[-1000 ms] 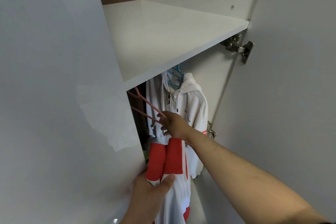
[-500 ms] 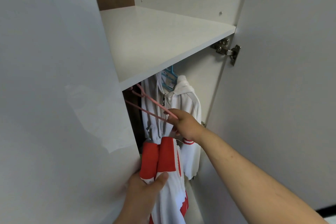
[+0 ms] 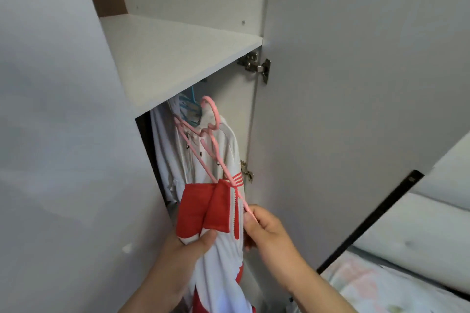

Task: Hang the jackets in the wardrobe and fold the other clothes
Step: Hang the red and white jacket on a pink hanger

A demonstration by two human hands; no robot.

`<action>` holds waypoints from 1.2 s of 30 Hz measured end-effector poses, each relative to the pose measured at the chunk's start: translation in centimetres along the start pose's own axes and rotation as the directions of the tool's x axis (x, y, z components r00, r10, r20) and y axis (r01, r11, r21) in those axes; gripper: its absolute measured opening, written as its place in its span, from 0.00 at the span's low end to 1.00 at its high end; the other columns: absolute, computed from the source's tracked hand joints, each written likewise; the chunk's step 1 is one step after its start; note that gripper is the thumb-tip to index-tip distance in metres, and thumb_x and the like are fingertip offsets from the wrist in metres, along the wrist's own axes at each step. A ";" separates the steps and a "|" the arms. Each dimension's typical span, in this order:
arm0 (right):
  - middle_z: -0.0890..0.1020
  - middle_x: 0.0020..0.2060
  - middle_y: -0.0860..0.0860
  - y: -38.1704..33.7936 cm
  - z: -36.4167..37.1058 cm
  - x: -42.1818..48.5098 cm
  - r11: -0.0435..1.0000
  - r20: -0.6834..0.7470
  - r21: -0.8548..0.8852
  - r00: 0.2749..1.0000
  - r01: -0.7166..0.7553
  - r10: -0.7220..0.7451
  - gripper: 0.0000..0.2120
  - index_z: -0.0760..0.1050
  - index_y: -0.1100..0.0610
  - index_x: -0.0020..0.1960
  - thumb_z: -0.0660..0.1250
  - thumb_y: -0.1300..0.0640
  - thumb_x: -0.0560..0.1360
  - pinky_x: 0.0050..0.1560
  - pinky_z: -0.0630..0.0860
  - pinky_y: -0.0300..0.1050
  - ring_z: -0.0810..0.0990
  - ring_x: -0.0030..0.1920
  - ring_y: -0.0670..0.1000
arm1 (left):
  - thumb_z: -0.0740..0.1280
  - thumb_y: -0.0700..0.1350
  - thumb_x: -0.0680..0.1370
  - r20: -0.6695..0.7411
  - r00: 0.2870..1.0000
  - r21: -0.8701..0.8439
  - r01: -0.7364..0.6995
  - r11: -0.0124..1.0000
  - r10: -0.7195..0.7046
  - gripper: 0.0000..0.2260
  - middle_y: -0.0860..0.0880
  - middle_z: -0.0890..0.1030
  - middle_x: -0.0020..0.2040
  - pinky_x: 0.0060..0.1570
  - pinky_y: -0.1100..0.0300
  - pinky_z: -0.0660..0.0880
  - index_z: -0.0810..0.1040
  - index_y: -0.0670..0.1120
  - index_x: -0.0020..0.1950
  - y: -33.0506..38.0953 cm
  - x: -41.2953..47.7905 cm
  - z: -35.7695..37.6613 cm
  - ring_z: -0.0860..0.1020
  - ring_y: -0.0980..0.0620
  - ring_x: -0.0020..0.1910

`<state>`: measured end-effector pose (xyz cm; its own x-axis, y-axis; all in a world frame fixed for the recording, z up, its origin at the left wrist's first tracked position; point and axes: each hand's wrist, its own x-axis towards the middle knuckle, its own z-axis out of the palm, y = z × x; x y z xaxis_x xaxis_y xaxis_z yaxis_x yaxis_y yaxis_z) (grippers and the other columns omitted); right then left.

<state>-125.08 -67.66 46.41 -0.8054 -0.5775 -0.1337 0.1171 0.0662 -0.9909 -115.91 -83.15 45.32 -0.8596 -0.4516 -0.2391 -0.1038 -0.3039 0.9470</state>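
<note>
Glossy white wardrobe (image 3: 178,58) — slim pink hanger (image 3: 215,116)

Wardrobe shelf (image 3: 178,58) above hung jacket (image 3: 230,145)

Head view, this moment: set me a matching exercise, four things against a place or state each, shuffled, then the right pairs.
Things
1 pink hanger
2 red and white jacket
3 white hoodie
4 metal hinge

Place or state
A hangs inside the wardrobe
B gripped by the left hand
C pinched at one end by the right hand
D fixed to the door edge, just below the shelf

Pairs: 1-C, 2-B, 3-A, 4-D
</note>
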 end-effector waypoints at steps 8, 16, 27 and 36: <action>0.72 0.30 0.51 -3.4 3.4 -10.6 0.992 -0.310 -0.004 0.943 0.126 -0.120 0.14 0.75 0.63 0.44 0.72 0.54 0.67 0.35 0.71 0.44 0.70 0.33 0.50 | 0.74 0.54 0.63 0.240 0.948 0.117 -0.243 0.963 0.210 0.22 0.48 0.86 0.53 0.64 0.45 0.74 0.84 0.56 0.57 1.7 -4.7 1.1 0.83 0.49 0.57; 0.74 0.28 0.51 -4.0 7.7 -20.9 0.971 -0.508 -0.061 0.830 0.233 -0.231 0.10 0.80 0.53 0.37 0.71 0.64 0.75 0.30 0.69 0.38 0.70 0.29 0.47 | 0.75 0.60 0.51 0.038 0.920 0.244 -0.388 0.889 0.391 0.28 0.57 0.83 0.46 0.49 0.54 0.77 0.77 0.60 0.51 2.2 -13.7 1.8 0.82 0.54 0.48; 0.85 0.43 0.57 -3.2 7.7 -31.4 0.937 -0.814 -0.057 0.527 0.343 -0.243 0.09 0.83 0.52 0.50 0.67 0.63 0.79 0.52 0.79 0.61 0.82 0.46 0.61 | 0.79 0.55 0.64 0.415 0.673 0.314 -0.738 0.598 0.612 0.19 0.61 0.72 0.43 0.35 0.66 0.72 0.70 0.63 0.44 1.8 -23.3 5.7 0.75 0.62 0.41; 0.85 0.44 0.59 -4.1 1.8 -36.4 0.903 -0.906 -0.066 0.353 0.425 -0.233 0.15 0.84 0.55 0.52 0.63 0.69 0.78 0.50 0.81 0.53 0.84 0.47 0.60 | 0.79 0.49 0.64 0.845 0.501 0.089 -0.477 0.875 0.187 0.18 0.58 0.82 0.51 0.47 0.61 0.81 0.82 0.65 0.50 0.0 -25.4 14.1 0.84 0.55 0.49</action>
<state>-95.14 -48.38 55.35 -0.8379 0.5186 0.1703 -0.2753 -0.1322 -0.9522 -101.14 -59.79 54.40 -0.8728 0.4257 0.2386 0.2745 0.0241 0.9613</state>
